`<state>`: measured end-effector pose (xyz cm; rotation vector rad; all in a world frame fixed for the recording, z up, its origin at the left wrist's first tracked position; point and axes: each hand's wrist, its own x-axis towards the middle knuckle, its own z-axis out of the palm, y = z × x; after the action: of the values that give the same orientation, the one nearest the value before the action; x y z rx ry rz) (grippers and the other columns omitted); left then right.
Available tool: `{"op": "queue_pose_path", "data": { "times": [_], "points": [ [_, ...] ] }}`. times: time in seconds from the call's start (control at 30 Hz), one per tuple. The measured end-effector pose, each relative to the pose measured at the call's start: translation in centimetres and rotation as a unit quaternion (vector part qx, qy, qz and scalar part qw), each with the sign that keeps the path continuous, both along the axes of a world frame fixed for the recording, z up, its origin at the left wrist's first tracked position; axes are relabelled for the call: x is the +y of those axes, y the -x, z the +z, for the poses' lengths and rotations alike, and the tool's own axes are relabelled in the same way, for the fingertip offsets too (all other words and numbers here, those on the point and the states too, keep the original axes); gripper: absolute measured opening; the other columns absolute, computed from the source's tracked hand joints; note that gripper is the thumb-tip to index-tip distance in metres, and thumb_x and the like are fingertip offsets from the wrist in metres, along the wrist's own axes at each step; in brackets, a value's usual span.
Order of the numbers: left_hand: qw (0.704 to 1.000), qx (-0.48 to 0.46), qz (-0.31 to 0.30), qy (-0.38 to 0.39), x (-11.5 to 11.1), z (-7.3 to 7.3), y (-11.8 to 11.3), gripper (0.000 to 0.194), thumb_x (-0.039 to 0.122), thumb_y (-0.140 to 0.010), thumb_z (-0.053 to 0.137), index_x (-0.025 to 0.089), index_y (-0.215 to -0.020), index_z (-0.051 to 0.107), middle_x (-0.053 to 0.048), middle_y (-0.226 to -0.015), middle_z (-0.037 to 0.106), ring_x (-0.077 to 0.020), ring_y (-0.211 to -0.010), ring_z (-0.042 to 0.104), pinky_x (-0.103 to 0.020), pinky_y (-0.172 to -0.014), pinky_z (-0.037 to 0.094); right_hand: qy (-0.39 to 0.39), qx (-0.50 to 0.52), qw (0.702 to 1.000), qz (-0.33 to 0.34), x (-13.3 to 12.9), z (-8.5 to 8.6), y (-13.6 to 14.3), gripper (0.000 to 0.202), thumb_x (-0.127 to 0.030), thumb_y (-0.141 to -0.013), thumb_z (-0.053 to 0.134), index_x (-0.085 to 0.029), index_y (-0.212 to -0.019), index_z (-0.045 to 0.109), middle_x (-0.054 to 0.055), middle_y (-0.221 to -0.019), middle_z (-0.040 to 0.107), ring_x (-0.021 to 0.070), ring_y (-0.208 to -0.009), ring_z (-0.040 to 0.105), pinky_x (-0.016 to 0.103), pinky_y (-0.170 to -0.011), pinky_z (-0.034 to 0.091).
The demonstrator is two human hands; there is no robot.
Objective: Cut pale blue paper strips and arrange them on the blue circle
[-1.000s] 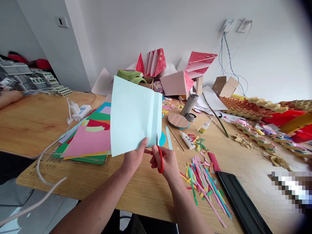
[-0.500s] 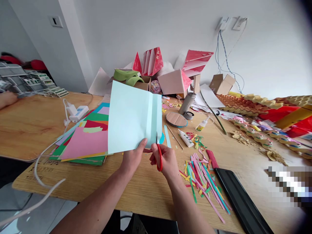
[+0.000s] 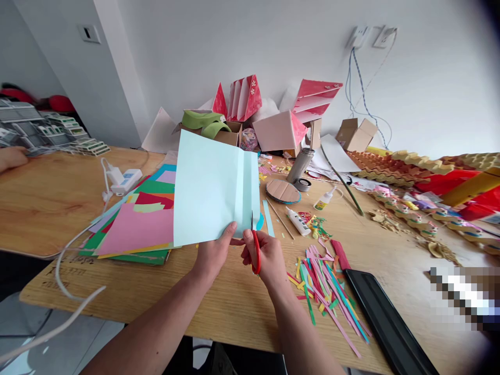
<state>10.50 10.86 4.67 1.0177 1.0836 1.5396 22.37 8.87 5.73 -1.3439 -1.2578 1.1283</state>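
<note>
A pale blue sheet of paper with upright crease lines near its right side is held up by my left hand. The thumb lies on the front of its lower edge, and the other fingers are mostly behind it. My right hand is closed round the red handles of a pair of scissors. Their blades point upward at the lower right part of the sheet, near its right edge. Below and right of this hand lies a pile of coloured paper strips.
Left of the sheet lies a stack of coloured paper, with a white power strip behind. To the right are a glue bottle, a cardboard disc, a metal bottle and a black tray. Another person's hand is far left.
The sheet and the scissors have shifted very slightly to the right. Both hands keep the same hold.
</note>
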Motion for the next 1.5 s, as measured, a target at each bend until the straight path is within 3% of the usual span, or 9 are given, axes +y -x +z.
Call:
{"op": "queue_pose_path", "data": {
  "times": [0.33,1.13,1.5],
  "points": [
    [0.998,-0.052,-0.01,0.022,0.12,0.32,-0.11,0.052,0.036,-0.072,0.077,0.019,-0.119,0.061,-0.007,-0.104,0.072,-0.0265,-0.081,0.073,-0.033,-0.052,0.062,-0.01,0.02,1.0,0.02,-0.03,0.1,-0.03,0.05,-0.064,-0.077,0.063,-0.016,-0.067,0.058,0.001,-0.052,0.06,0.011,-0.043,0.055,0.019,-0.04,0.041],
    [0.999,-0.04,-0.019,0.021,0.08,0.0,-0.1,0.048,0.038,-0.073,0.076,0.017,-0.113,0.064,-0.008,-0.1,0.073,-0.0244,-0.074,0.073,-0.03,-0.052,0.061,0.0,0.005,1.0,-0.008,-0.12,0.05,0.09,0.055,-0.071,-0.075,0.061,-0.017,-0.065,0.056,-0.001,-0.047,0.055,0.0096,-0.037,0.051,0.017,-0.033,0.036],
    [0.999,-0.038,-0.017,0.018,0.18,-0.08,-0.12,0.048,0.039,-0.072,0.076,0.018,-0.114,0.064,-0.008,-0.107,0.072,-0.0277,-0.085,0.073,-0.033,-0.054,0.063,-0.003,-0.005,1.0,-0.023,-0.23,-0.03,0.27,0.059,-0.076,-0.072,0.058,-0.017,-0.065,0.056,-0.002,-0.045,0.053,0.0091,-0.035,0.048,0.018,-0.032,0.036]
  ]
}}
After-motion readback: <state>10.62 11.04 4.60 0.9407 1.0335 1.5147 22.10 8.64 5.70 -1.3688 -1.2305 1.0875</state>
